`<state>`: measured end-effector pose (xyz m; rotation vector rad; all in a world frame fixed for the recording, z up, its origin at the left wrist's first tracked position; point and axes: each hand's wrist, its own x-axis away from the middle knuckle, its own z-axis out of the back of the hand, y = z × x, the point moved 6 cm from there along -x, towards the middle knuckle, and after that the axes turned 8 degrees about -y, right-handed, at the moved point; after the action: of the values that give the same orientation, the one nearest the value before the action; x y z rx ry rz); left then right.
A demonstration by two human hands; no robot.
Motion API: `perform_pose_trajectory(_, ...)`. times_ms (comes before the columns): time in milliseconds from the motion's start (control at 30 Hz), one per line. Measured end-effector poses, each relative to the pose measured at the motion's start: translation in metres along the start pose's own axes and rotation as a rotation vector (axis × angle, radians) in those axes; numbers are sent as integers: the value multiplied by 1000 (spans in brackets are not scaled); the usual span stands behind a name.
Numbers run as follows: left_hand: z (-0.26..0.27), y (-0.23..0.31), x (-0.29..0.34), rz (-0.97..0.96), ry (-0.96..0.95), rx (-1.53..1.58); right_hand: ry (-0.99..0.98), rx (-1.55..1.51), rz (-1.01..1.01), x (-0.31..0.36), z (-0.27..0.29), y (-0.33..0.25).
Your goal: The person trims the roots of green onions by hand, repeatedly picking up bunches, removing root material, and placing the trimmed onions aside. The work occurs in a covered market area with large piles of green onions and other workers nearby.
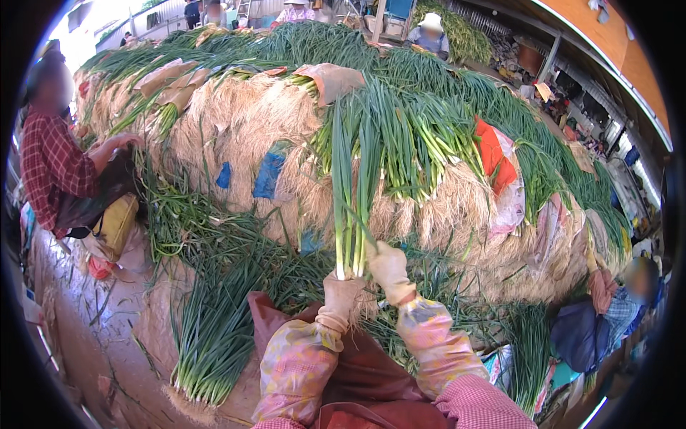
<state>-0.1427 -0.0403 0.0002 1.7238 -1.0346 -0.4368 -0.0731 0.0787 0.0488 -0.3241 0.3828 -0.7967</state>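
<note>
Both my hands wear pale gloves and patterned sleeve covers. My left hand grips the white root end of an upright bunch of green onions, its long leaves rising toward the big heap. My right hand touches the same bunch from the right, fingers on its lower stalks. A dark red apron covers my lap below my hands.
A huge heap of green onions with pale roots facing me fills the middle. A flat bundle of onions lies at lower left. A person in a plaid shirt sits left; another person crouches right.
</note>
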Motion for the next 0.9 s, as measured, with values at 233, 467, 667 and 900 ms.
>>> perform_pose_trajectory(233, -14, 6, 16, 232, -239, 571, 283, -1373, -556, 16, 37, 60)
perform_pose_trajectory(467, -23, 2, 18, 322, -446, 837, -385, -1674, -429, -29, -83, 10)
perform_pose_trajectory(667, -15, 4, 9, 236, -523, 858, -401, -1493, -65, -27, -113, 11)
perform_pose_trajectory(900, -17, 12, 17, 240, -201, 589, -187, -1226, -543, -7, -25, 58)
